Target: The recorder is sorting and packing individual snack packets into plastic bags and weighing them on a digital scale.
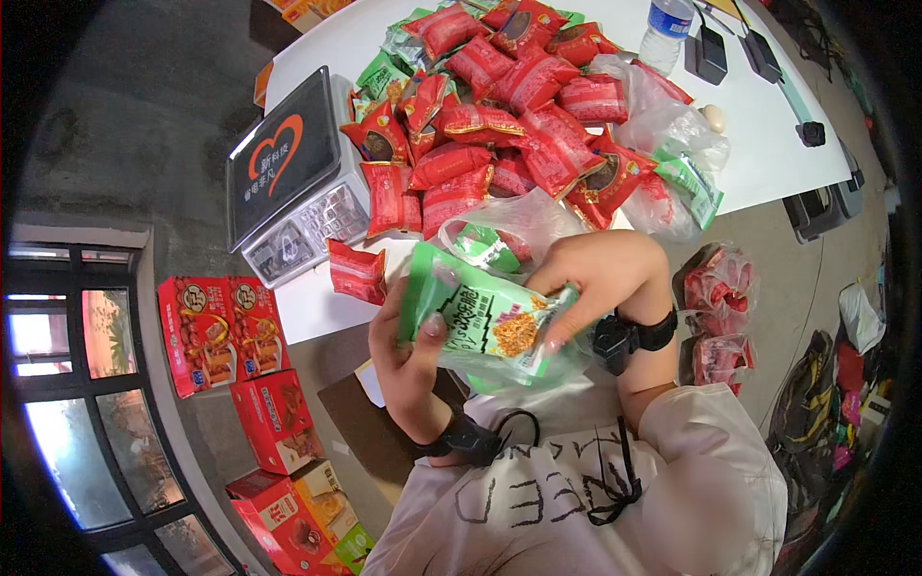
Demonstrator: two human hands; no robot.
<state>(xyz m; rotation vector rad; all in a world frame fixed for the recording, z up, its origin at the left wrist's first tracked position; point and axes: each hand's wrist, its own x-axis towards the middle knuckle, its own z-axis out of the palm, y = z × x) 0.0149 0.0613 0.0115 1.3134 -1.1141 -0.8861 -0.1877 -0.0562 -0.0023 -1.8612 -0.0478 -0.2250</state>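
Note:
Both my hands hold a green snack packet (475, 309) in front of my chest, over the near table edge. My left hand (410, 353) grips its left end, thumb on the printed face. On the right end, my right hand (605, 281) pinches the packet near its corner. A clear plastic bag (533, 216) with green and red packets inside lies just behind it. Clear plastic also shows below the packet; whether it is the same bag I cannot tell. A single red packet (358, 272) rests near my left hand. Beyond is a heap of red snack packets (497, 122).
A digital scale (302, 180) stands left on the white table (763, 173). Behind right are a water bottle (665, 36), black adapters (709, 54) and a filled plastic bag (666, 137). Red cartons (277, 421) line the floor at left; bagged red packets (718, 288) lie at right.

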